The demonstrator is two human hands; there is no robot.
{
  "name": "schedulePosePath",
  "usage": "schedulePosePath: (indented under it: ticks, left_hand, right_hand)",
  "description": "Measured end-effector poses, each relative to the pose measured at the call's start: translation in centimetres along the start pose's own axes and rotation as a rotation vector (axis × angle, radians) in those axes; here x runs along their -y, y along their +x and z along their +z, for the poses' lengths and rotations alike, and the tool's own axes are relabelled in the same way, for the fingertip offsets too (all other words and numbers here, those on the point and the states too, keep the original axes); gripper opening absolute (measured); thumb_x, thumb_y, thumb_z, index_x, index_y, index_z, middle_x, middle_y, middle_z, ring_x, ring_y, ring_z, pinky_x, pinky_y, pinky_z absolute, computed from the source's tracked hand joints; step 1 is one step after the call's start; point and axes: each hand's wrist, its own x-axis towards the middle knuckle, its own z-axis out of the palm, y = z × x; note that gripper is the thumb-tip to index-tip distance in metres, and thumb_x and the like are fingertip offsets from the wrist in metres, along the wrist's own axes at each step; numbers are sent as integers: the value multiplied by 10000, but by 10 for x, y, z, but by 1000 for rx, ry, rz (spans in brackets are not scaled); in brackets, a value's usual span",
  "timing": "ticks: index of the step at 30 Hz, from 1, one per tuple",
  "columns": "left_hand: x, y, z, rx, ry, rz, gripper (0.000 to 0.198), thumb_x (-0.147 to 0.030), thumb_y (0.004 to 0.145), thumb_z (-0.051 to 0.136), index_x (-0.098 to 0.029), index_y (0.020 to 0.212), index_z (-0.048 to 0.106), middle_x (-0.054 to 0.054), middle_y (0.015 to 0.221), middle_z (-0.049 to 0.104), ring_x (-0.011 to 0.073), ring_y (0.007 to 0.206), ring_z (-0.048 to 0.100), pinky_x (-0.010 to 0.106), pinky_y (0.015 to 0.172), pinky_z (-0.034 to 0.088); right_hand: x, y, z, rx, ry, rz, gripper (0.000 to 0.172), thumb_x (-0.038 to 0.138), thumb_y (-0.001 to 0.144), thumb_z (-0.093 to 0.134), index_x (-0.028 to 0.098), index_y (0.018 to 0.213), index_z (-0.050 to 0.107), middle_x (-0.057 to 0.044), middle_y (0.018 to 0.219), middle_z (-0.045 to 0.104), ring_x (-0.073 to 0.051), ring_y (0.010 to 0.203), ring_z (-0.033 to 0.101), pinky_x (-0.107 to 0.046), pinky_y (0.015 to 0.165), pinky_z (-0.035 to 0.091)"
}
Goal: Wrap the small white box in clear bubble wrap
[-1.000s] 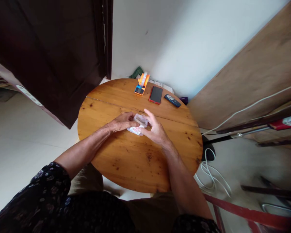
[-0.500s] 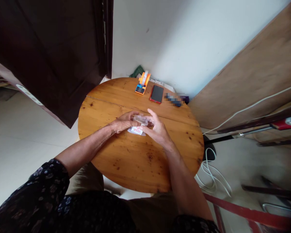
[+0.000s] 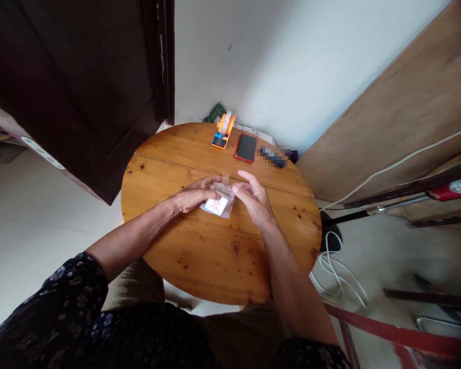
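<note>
A clear plastic bag (image 3: 227, 209) with a white, red-printed item (image 3: 216, 205) inside is held just over the round wooden table (image 3: 200, 246). My left hand (image 3: 197, 196) grips the bag from the left, thumb on top and fingers behind. At the bag's upper right edge, my right hand (image 3: 255, 197) pinches the plastic between thumb and a finger, with another finger raised. A small clear strip or flap (image 3: 225, 178) sticks up from the bag's far side; whether it is tape or plastic I cannot tell.
An orange and blue tape dispenser (image 3: 223, 130), a red-edged phone (image 3: 246, 148) and a dark, blurred-out object (image 3: 272, 157) lie along the table's far side. Behind them is a wall. A dark door (image 3: 80, 87) stands to the left, and a white cable (image 3: 330, 271) coils on the floor at right.
My right hand has drawn back slightly to the right and now pinches the bag's edge. More of the bag and its red print shows, and the clear strip has come into sight.
</note>
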Motion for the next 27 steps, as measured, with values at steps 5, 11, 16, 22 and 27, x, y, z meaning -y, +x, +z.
schedulePosePath:
  ticks: [5,11,16,22,27]
  left_hand:
    - [7,1,0,38,7,-2,743,-119,578,782,-165,1281,545,80,1117,708,168,912,680,330,871,511]
    - [8,1,2,111,21,-3,723,-104,586,795,-159,1272,571,84,1136,709,163,944,678,302,858,506]
    - [8,3,-1,91,8,-21,639,-88,601,790,-138,1214,617,80,1078,733,156,896,689,306,859,509]
    - [6,5,-3,10,57,-57,419,-81,664,755,-111,1073,671,45,914,745,122,749,678,264,764,500]
    - [2,3,-1,-45,69,-84,365,-83,707,749,-108,1064,677,5,822,730,97,666,660,230,688,488]
  right_hand:
    - [-9,1,12,-11,1,-15,623,547,831,701,243,1362,581,-73,1026,745,-233,901,711,-434,832,595]
    - [-8,2,19,-123,69,-26,443,458,811,704,229,1187,649,-53,962,755,-215,852,702,-423,826,584]
    - [-8,4,20,-174,63,-44,330,375,815,668,229,1109,638,-35,915,745,-201,839,699,-400,818,575]
    - [-5,2,23,-218,51,-125,294,305,808,655,228,1087,605,-15,856,728,-183,782,682,-374,791,566]
    - [-1,-1,26,-192,20,-179,299,282,812,652,237,1104,604,-4,848,736,-175,760,674,-354,776,559]
